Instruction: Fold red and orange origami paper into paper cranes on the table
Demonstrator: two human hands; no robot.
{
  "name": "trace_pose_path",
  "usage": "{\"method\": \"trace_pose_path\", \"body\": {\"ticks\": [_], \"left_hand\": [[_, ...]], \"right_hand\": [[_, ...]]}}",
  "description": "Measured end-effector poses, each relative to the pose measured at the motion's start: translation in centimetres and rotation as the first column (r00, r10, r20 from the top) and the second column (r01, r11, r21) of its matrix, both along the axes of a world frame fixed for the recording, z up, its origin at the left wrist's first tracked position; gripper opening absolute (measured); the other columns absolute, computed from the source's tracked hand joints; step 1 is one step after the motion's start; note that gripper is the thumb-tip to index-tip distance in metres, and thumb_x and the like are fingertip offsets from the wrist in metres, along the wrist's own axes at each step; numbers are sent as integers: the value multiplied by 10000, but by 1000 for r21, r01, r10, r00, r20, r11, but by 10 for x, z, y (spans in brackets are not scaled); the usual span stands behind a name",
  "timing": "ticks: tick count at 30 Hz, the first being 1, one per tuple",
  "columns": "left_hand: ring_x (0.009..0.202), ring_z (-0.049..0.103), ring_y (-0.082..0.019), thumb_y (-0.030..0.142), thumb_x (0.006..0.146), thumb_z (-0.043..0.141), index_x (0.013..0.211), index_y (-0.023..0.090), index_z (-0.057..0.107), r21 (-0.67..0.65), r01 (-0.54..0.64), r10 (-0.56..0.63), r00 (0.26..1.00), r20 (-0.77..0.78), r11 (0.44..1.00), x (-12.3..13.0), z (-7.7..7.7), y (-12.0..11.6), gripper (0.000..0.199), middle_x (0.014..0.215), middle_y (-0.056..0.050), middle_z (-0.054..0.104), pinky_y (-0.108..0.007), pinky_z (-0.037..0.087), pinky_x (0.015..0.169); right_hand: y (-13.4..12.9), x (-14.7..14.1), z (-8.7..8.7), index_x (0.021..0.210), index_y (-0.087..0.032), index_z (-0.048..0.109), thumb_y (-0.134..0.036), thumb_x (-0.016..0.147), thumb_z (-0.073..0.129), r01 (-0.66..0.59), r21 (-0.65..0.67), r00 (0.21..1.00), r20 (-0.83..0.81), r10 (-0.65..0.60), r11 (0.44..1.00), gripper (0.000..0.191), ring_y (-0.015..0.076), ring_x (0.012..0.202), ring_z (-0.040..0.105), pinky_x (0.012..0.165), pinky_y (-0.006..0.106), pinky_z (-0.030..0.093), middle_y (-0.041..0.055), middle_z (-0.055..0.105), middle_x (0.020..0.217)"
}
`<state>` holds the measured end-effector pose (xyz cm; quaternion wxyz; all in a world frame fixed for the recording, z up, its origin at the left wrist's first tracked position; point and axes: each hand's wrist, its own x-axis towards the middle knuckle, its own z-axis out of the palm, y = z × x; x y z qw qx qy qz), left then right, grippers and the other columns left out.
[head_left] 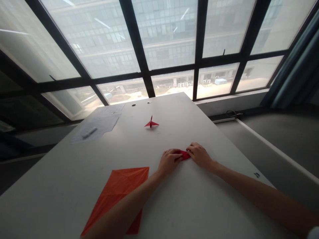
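A small folded piece of red paper [184, 155] lies on the white table [139, 149], between my two hands. My left hand [170, 161] has its fingers closed over the left end of the paper. At the other end, my right hand [199, 154] presses on it with bent fingers. Both hands rest low against the tabletop and partly cover the paper. Farther back stands a red folded-paper figure [151, 123] with two spread points and one upright point. A large creased orange-red paper sheet [122, 182] lies partly under my left forearm.
White papers [99, 121] lie at the table's far left, with a pale marker-like object [89, 132] on them. Small dark holes show near the far edge. Tall framed windows [171, 43] stand behind, and a blue curtain [291, 63] hangs at right.
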<state>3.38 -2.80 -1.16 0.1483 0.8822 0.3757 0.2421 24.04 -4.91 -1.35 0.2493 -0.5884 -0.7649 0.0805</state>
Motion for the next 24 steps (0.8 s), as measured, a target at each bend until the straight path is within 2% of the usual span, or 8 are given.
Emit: {"method": "trace_pose_path", "body": {"ticks": [6, 8, 12, 17, 21, 24], "left_hand": [[1042, 637, -201, 268, 859, 633, 873, 267, 758, -80, -81, 89, 991, 99, 993, 4, 1, 3, 126, 1134, -16, 706, -350, 456, 976], [1038, 634, -202, 248, 841, 650, 965, 264, 732, -74, -99, 106, 990, 94, 992, 5, 2, 1, 150, 1123, -19, 707, -355, 455, 968], [1073, 604, -213, 230, 838, 647, 1176, 268, 640, -44, -108, 110, 993, 50, 993, 6, 3, -1, 341, 1160, -35, 687, -378, 432, 979], [1147, 545, -229, 192, 849, 623, 1278, 288, 580, -25, -88, 88, 996, -3, 996, 5, 1, 2, 442, 1220, -44, 638, -407, 398, 995], [1094, 558, -227, 196, 846, 636, 1283, 311, 583, 4, -97, 97, 995, 4, 995, 4, 1, 1, 455, 1144, -41, 627, -411, 408, 975], [1056, 577, -217, 209, 849, 641, 1170, 304, 658, 16, -97, 96, 995, 26, 995, 4, 3, 0, 335, 1108, -39, 630, -398, 419, 968]], "right_hand": [[-4, -2, -5, 934, -193, 698, -154, 924, 522, -29, 17, 999, -11, 30, 999, 181, 185, 927, 569, 862, 289, 413, 51, 629, 914], [-5, -3, -4, 951, -195, 692, -185, 924, 539, -23, 18, 1000, -4, 23, 1000, 156, 193, 935, 567, 866, 300, 413, 57, 627, 933], [-6, -7, -4, 965, -192, 677, -217, 911, 567, -3, -12, 1000, -3, 3, 1000, 125, 200, 927, 569, 861, 312, 415, 67, 628, 951], [-3, -10, -5, 936, -192, 657, -155, 855, 593, 10, -42, 992, -127, -15, 999, 110, 189, 903, 576, 844, 302, 422, 48, 638, 915], [-2, -9, -3, 876, -193, 647, -134, 811, 607, 17, -37, 980, -199, -24, 999, 96, 174, 846, 581, 784, 283, 434, 36, 641, 890], [-4, -9, -2, 843, -199, 649, -141, 815, 603, 18, -38, 980, -197, -25, 999, 79, 162, 786, 584, 736, 270, 433, 18, 648, 843]]}}
